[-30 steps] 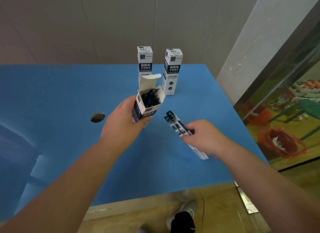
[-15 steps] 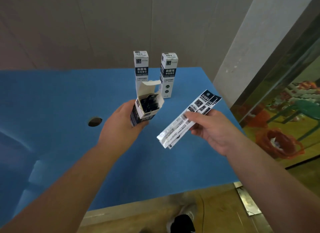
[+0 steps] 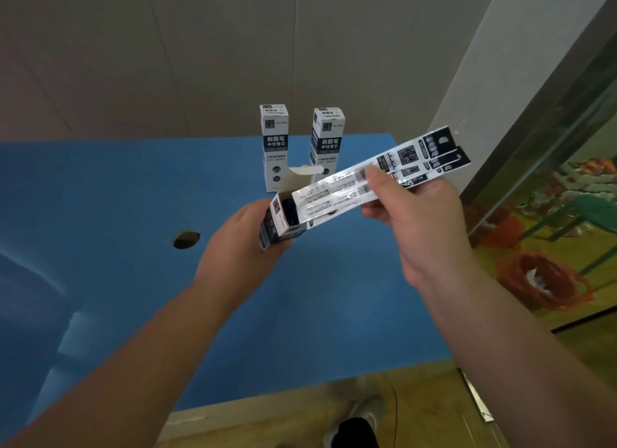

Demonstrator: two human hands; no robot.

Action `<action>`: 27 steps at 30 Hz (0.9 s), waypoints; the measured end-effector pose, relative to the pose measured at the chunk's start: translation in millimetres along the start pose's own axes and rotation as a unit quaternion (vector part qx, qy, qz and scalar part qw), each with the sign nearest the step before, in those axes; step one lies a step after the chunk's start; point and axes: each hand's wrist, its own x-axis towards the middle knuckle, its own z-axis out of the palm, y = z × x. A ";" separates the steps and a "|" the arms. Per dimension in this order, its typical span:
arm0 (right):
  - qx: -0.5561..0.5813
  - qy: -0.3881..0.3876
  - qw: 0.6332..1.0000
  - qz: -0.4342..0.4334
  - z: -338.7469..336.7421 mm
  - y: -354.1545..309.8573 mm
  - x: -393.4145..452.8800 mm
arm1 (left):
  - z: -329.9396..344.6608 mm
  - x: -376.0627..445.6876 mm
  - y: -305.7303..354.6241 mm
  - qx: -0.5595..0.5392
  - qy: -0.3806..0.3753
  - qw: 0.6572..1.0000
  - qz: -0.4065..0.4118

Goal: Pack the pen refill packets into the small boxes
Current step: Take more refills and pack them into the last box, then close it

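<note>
My right hand (image 3: 424, 220) pinches two packets (image 3: 350, 187) mid-length, their near ends at the mouth of the open box (image 3: 283, 220) that my left hand (image 3: 240, 244) grips above the counter (image 3: 100, 197). The box looks already stuffed with dark packets, so these could snag the rim or flap, or buckle. They are long, flat, glossy sleeves, white with black-printed far ends.

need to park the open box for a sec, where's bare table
Bare table runs left of the hole, and also between the arms near the front edge. It is crowded around the two standing boxes and both hands.
</note>
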 end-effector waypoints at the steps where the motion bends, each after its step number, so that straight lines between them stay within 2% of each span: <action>1: -0.016 0.002 1.000 -0.011 2.4 -1.5 0.0 | 0.0 -0.6 0.9 0.001 0.000 1.000 0.003; 12: -0.181 -0.009 0.979 -0.088 29.3 -6.1 -2.5 | 0.9 -1.0 2.8 -0.010 0.025 1.000 -0.007; 19: -0.254 -0.026 0.963 -0.089 38.9 -11.3 2.6 | 3.8 -2.0 4.8 0.010 0.039 0.999 0.012; 22: -0.314 -0.037 0.943 -0.101 53.0 -3.4 0.2 | 5.1 -1.9 5.6 0.023 0.036 0.999 0.018; 27: -0.341 -0.094 0.935 -0.025 63.3 12.5 3.8 | 4.0 -1.8 4.4 0.011 0.027 0.999 0.020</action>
